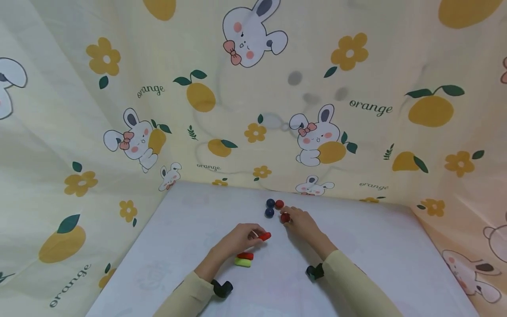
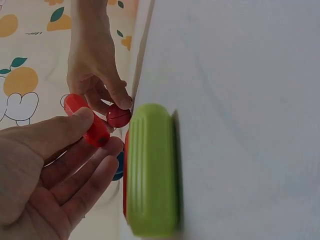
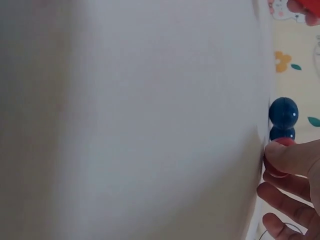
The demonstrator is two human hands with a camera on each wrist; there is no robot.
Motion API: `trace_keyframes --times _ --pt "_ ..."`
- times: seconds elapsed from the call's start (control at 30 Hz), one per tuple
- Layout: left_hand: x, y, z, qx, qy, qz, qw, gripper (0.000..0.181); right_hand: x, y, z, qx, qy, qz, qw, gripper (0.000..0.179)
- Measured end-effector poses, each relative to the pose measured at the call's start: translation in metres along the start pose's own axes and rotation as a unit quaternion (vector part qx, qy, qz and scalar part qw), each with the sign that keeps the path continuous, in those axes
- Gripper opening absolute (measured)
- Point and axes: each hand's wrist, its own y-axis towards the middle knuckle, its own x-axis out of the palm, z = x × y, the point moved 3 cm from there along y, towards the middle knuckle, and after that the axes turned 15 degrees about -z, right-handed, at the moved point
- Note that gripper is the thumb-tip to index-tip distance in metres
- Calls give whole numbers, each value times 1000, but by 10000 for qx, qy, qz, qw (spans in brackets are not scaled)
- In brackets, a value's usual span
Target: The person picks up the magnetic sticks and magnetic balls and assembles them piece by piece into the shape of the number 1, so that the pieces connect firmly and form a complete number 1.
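My left hand (image 1: 240, 240) pinches a short red rod with rounded ends (image 2: 87, 120) between thumb and fingers, above the table. Just below that hand, a second red rod (image 1: 246, 256) lies alongside a yellow-green ribbed rod (image 2: 152, 170). My right hand (image 1: 303, 224) grips a small red ball (image 3: 279, 157) at the table surface, thumb on its near side. Close by are two dark blue balls (image 1: 270, 212) and another red ball (image 1: 279, 204), grouped together. In the right wrist view the blue balls (image 3: 283, 113) stand beside the gripped one; the other red ball is hidden there.
The white table (image 1: 178, 220) ends at the back against a hanging cloth (image 1: 237, 145) printed with rabbits and oranges, which also rises along both sides. Dark wrist camera mounts (image 1: 223, 289) sit under both sleeves.
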Motion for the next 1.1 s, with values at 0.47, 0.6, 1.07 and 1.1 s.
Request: trace_keyframes --times 0.47,0.6,1.07,1.1 --pt "7 9 9 98 -118 -118 9998 24 2 -33 5 -151 1162 145 9930 43" --pt "10 13 11 84 -85 -143 9998 24 5 -40 6 -243 1407 253 9894 41" --pt "17 21 20 -235 227 -114 9994 24 9 -70 4 -278 2152 407 9753 43" --pt "18 21 20 -241 233 -116 9994 24 9 -71 5 -268 2218 405 9739 43"
